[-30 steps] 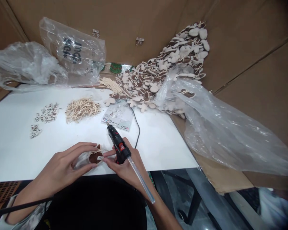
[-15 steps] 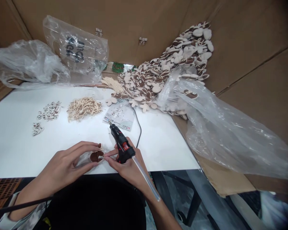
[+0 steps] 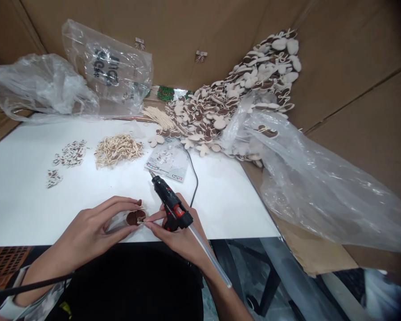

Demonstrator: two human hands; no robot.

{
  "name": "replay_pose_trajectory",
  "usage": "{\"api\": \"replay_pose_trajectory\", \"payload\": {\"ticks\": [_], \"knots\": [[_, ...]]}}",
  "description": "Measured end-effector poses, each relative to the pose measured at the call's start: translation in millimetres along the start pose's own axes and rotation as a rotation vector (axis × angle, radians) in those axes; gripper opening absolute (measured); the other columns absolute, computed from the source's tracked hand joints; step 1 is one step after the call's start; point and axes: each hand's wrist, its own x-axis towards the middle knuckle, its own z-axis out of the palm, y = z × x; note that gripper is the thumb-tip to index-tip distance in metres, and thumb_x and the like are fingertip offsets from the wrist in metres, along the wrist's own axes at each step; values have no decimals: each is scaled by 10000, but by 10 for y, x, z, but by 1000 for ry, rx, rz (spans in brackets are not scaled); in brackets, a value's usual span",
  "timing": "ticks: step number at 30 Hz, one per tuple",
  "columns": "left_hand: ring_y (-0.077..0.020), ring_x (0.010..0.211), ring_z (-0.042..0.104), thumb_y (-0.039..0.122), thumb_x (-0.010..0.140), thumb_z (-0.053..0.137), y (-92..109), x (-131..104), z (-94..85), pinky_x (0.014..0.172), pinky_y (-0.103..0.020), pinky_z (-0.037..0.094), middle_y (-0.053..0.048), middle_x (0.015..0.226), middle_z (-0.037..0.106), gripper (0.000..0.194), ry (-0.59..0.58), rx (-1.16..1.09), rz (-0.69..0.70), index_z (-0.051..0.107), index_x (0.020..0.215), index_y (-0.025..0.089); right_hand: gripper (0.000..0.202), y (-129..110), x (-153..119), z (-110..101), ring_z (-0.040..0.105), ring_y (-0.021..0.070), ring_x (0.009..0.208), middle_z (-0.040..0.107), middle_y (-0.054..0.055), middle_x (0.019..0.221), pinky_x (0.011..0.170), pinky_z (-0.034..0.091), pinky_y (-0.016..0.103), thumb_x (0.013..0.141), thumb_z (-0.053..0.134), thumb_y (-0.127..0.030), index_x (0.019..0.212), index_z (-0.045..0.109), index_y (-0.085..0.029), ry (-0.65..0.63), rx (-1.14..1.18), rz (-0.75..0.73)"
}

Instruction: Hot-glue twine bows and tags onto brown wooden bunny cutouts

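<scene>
Near the front edge of the white table, my left hand (image 3: 93,225) holds a small brown felt piece (image 3: 132,217) between thumb and fingers. At its right side, my right thumb and index finger pinch something small and pale against the brown surface; its kind is too small to tell. A black hot glue gun (image 3: 166,194) also rests in my right hand (image 3: 182,240), its nozzle pointing away from me. A clear glue stick (image 3: 210,256) sticks out of its back end over my forearm. The gun's handle is mostly hidden by my fingers.
At the back right rises a heap of brown and white felt shapes (image 3: 227,96) beside a clear plastic bag (image 3: 297,169). Pale cord pieces (image 3: 118,150), small brown-and-white bits (image 3: 70,154) and a printed packet (image 3: 169,162) lie on the table (image 3: 16,209). Cardboard walls (image 3: 173,26) surround it.
The small pale thing at my right fingertips has turned against the brown felt piece. My right hand and the glue gun have shifted slightly; my left hand keeps its hold.
</scene>
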Motion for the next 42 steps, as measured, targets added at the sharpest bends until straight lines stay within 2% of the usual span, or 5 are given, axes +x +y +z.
{"api": "replay_pose_trajectory", "payload": {"ticks": [7, 15, 25, 36, 42], "knots": [[-63, 588, 608, 448, 1177, 752, 24, 12, -8, 554, -222, 515, -30, 1491, 806, 356, 0, -29, -11, 713, 1523, 377, 384, 23, -1, 10, 733, 206, 619, 943, -13, 929, 609, 559, 331, 920, 960, -384, 1094, 626, -307, 33, -24, -24], [-56, 556, 520, 365, 1169, 774, 95, 26, -22, 515, -226, 494, -64, 1465, 802, 223, 68, -69, 23, 789, 1388, 328, 357, 2, 11, 16, 847, 282, 768, 946, 31, 985, 703, 684, 409, 921, 957, -484, 1103, 718, -292, 90, -36, -5], [-140, 947, 814, 188, 1174, 726, -10, -22, 46, 708, -207, 629, -56, 1370, 825, 306, 95, -116, 85, 787, 1439, 328, 337, -50, -1, 2, 841, 284, 799, 942, 42, 1006, 779, 707, 431, 920, 937, -486, 1118, 762, -276, 73, -12, 19], [-188, 1134, 865, 152, 1172, 719, -3, -9, 34, 924, -230, 693, -68, 1339, 834, 349, 79, -104, 118, 777, 1472, 321, 432, 2, 5, 12, 884, 317, 889, 944, 54, 984, 831, 714, 457, 918, 967, -495, 1121, 647, -287, 56, 45, 35], [-180, 1139, 872, 104, 1177, 678, 34, 41, -10, 906, -209, 670, -67, 1282, 852, 324, 105, -50, 217, 775, 1424, 291, 327, -69, -9, -4, 842, 285, 878, 929, 53, 1014, 844, 684, 424, 942, 939, -509, 1075, 769, -263, 48, 15, 27]]}}
